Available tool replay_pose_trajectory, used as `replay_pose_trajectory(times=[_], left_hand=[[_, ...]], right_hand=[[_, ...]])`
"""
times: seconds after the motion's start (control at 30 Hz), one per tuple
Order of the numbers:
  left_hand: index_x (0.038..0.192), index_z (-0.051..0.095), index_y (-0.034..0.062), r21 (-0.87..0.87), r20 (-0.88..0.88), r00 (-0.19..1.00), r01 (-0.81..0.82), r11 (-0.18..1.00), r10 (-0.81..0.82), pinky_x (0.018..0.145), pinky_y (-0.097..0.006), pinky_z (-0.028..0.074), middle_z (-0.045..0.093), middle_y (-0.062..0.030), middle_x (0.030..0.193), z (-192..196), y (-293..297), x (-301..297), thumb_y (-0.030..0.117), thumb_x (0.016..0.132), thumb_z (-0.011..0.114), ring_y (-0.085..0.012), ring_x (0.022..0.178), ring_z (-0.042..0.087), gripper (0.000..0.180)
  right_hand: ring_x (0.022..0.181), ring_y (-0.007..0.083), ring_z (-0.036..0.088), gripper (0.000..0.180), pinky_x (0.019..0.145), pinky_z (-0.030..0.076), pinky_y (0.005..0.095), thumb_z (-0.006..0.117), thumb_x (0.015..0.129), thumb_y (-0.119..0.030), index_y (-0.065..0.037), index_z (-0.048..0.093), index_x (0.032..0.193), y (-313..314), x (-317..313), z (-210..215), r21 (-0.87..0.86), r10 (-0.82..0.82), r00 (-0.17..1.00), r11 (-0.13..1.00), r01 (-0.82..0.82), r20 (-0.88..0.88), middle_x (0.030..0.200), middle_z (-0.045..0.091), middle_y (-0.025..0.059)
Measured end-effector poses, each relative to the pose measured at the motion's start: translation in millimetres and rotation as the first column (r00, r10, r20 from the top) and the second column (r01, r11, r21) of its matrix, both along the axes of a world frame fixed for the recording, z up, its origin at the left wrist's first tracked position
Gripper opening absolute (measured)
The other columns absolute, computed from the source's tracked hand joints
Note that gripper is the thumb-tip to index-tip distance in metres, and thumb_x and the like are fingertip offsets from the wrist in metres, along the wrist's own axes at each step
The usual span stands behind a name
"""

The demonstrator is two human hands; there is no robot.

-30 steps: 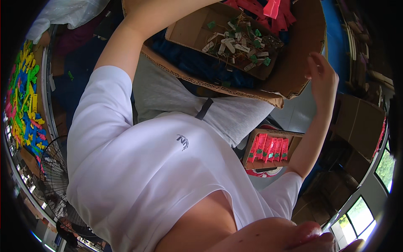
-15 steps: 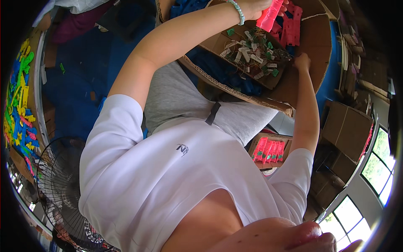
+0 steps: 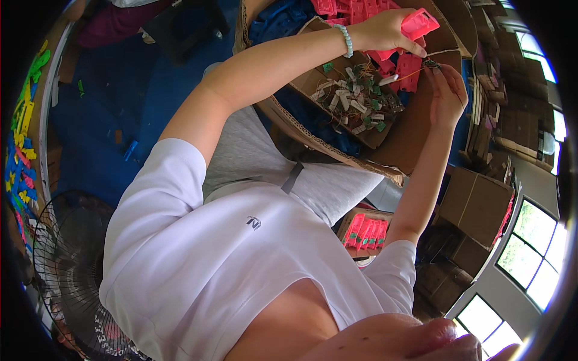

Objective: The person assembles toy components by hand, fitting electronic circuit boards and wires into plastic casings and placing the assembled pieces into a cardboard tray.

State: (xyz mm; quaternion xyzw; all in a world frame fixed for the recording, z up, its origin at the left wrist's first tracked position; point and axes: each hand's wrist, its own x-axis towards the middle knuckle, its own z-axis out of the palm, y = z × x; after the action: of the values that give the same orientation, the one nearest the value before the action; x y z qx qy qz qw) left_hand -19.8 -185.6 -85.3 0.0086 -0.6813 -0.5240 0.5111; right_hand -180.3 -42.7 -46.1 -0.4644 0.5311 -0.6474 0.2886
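Observation:
My left hand (image 3: 385, 30), a bead bracelet on its wrist, grips a pink plastic piece (image 3: 416, 25) above a cardboard sheet on my lap. Just to its right, my right hand (image 3: 447, 90) pinches a small green part with thin wires (image 3: 431, 62) at its fingertips, close under the pink piece. Below both hands lies a shallow cardboard tray (image 3: 376, 139) with several small green and white parts. A heap of more pink pieces (image 3: 404, 67) sits beside the tray.
Blue plastic pieces (image 3: 289, 18) lie at the cardboard's far edge. A small box of pink pieces (image 3: 364, 231) sits by my right side, with stacked cardboard boxes (image 3: 475, 204) beyond it. A floor fan (image 3: 66, 271) and a shelf of coloured parts (image 3: 21, 138) stand to my left.
My left hand has carried the pink piece to the right, and my right hand has come up to meet it with the small green part. The view has shifted downward.

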Motion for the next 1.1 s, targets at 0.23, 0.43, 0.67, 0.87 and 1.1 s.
replay_pose_trajectory(times=[0.23,0.43,0.67,0.87,1.1], left_hand=[[0.114,0.056,0.0010,0.087,0.230,0.970,-0.106,0.990,0.084,0.070,-0.030,0.053,0.071,-0.0081,0.093,11.0,15.6,15.0,0.022,0.077,0.077,-0.0146,0.076,0.067,0.047],[0.109,0.060,0.0046,-0.122,0.121,0.891,-0.423,0.898,0.437,0.073,-0.034,0.054,0.071,-0.0071,0.087,2.6,8.6,9.0,0.016,0.076,0.075,-0.0199,0.080,0.070,0.039],[0.127,0.047,0.0059,0.143,0.043,0.952,-0.307,0.941,0.304,0.092,-0.029,0.042,0.056,-0.0067,0.114,14.8,-0.5,-3.4,0.038,0.094,0.061,-0.0131,0.106,0.052,0.048],[0.122,0.054,0.0087,0.749,-0.317,0.929,0.368,0.551,-0.189,0.081,-0.026,0.046,0.060,-0.0026,0.101,3.5,-16.4,-7.8,0.040,0.099,0.051,-0.0097,0.093,0.057,0.039],[0.121,0.057,0.0094,0.645,-0.121,0.988,0.155,0.748,-0.100,0.075,-0.024,0.048,0.063,-0.0007,0.094,-20.2,-27.6,-16.6,0.030,0.098,0.055,-0.0099,0.086,0.060,0.031]], right_hand=[[0.090,0.0258,0.068,0.013,0.086,0.060,0.0394,0.058,0.087,0.011,0.011,0.062,0.099,-30.8,7.7,-10.3,-0.099,0.073,0.984,0.993,-0.057,0.165,0.096,0.066,0.0161],[0.087,0.0210,0.066,0.011,0.087,0.059,0.0394,0.059,0.090,0.006,0.010,0.062,0.100,-52.6,22.3,-23.8,-0.124,0.068,0.976,0.991,-0.043,0.208,0.094,0.065,0.0131],[0.092,0.0187,0.064,0.011,0.085,0.058,0.0390,0.058,0.094,-0.001,0.008,0.061,0.099,-49.4,8.8,-31.7,-0.082,0.077,0.968,0.995,-0.059,0.239,0.096,0.064,0.0114],[0.098,0.0167,0.063,0.015,0.086,0.057,0.0354,0.060,0.093,-0.006,0.006,0.062,0.103,-38.3,23.8,-30.4,0.031,0.155,0.968,0.986,-0.164,0.198,0.109,0.063,0.0118],[0.096,0.0130,0.062,0.020,0.082,0.054,0.0261,0.065,0.090,-0.007,0.007,0.062,0.104,-50.5,41.7,-41.7,0.131,0.018,0.995,0.991,-0.030,0.093,0.116,0.062,0.0131]])
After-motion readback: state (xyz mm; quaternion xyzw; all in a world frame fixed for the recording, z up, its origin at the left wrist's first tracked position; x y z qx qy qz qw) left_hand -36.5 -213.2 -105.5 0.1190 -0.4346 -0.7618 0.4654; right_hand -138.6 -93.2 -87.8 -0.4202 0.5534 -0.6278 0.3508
